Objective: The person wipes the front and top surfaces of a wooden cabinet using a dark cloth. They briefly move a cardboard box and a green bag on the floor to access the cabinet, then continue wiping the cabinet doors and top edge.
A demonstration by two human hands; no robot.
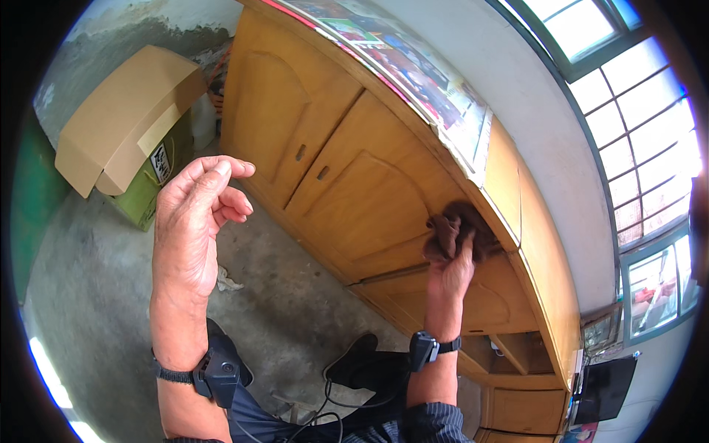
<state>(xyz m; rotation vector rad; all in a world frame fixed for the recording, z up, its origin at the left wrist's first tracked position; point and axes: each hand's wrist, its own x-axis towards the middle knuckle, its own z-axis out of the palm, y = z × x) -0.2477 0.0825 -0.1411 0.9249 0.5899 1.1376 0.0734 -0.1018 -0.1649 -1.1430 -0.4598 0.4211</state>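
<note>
My right hand (457, 269) grips a bunched dark brown cloth (462, 230) and presses it against the front of a wooden cabinet (354, 205), high up beneath the top edge. Part of my fingers is hidden by the cloth's folds. My left hand (194, 213) hangs in the air over the floor, left of the cabinet doors. Its fingers are loosely curled and apart, with nothing between them. The cabinet doors have raised arched panels and small dark recessed pulls (301, 153). Both wrists wear strapped black devices.
A cardboard box (127, 105) rests on a green box (135, 202) at the left. Pictures or printed sheets (388, 61) cover the cabinet top. A barred window (645, 144) and a black screen (606, 387) are at the right. Cables (332, 401) hang by my legs; a crumpled scrap (227, 279) lies on the concrete floor.
</note>
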